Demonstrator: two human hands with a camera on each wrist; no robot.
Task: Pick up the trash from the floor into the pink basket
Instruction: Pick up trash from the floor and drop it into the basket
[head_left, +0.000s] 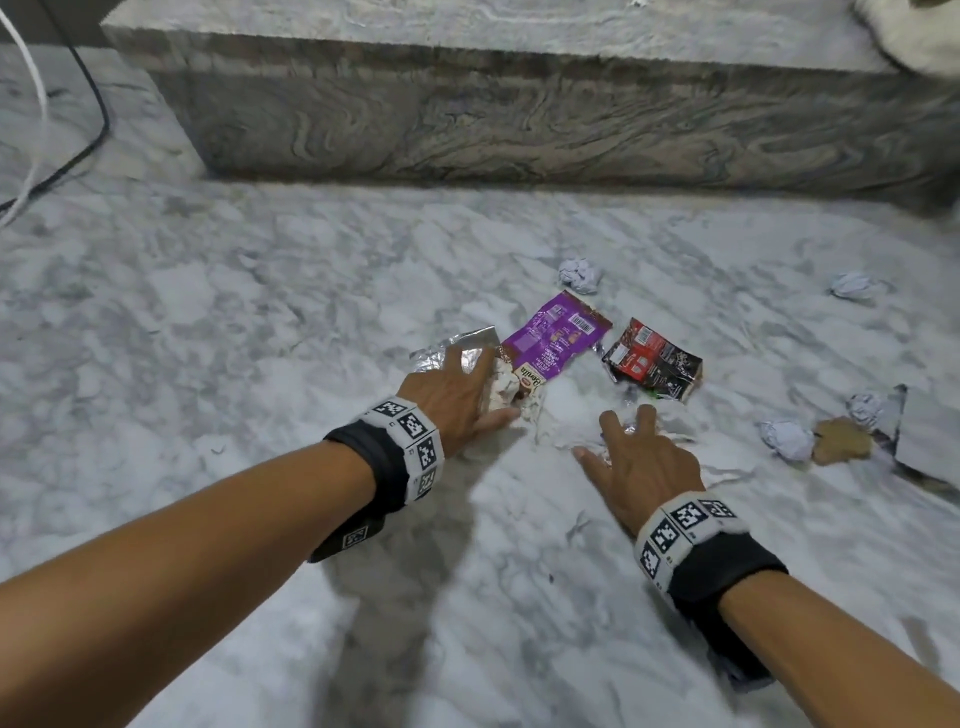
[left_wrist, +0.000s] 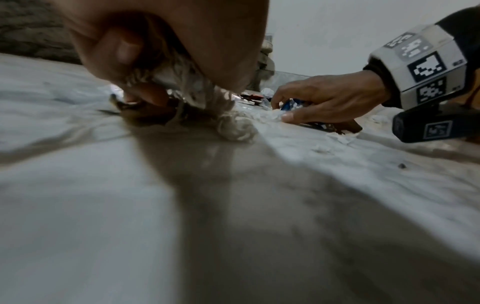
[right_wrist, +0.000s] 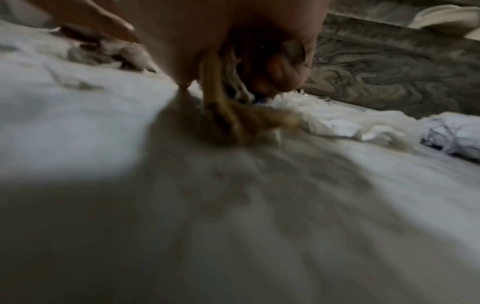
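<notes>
Head view, left hand (head_left: 457, 400) fingers gripping crumpled wrapper, purple wrapper (head_left: 553, 338) lengthwise away, right hand (head_left: 636, 457) fingers clutching scraps.

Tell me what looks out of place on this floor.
Litter is scattered on the marble floor: a purple wrapper, a red-black wrapper, crumpled paper balls and torn cardboard. The left hand and right hand are gathering foil and paper. No pink basket is in view.

The white, grey-veined marble floor (head_left: 260, 322) carries scattered trash: a purple foil snack wrapper (head_left: 558, 330) beside a red-and-black wrapper (head_left: 652, 361); crumpled white paper balls (head_left: 580, 274) around them; a brown paper scrap (head_left: 841, 440) at right; black and white cables (head_left: 67, 156) far left.
</notes>
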